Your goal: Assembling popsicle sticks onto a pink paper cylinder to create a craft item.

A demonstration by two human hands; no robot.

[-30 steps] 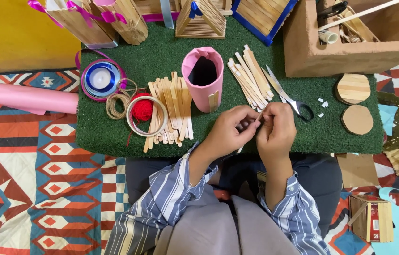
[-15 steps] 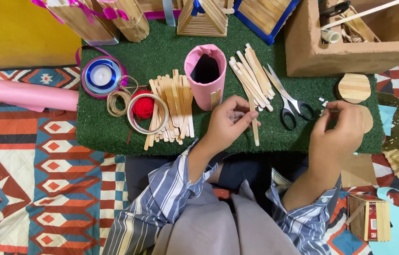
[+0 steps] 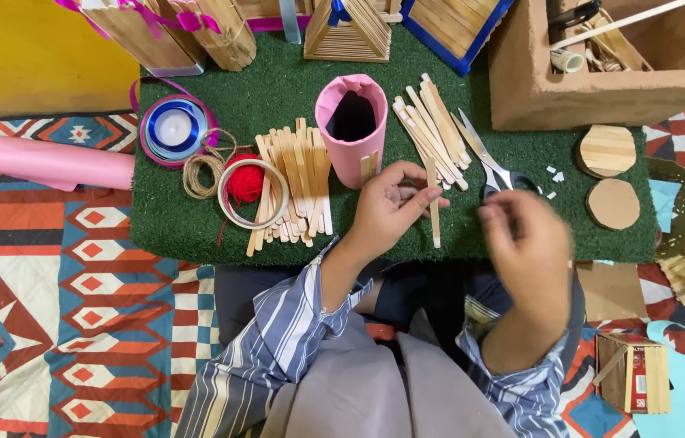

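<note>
A green turf mat (image 3: 196,235) lies far across a patterned rug (image 3: 51,324). At far left stands a yellow panel (image 3: 26,57), evenly lit

Pink cup (image 3: 351,130); green turf mat (image 3: 196,219); red thread spool (image 3: 244,182); blue-white striped sleeves (image 3: 278,341); geometric orange-blue rug (image 3: 51,324).

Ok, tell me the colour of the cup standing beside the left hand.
Pink cup, dark inside; clearest in the head view.
</note>
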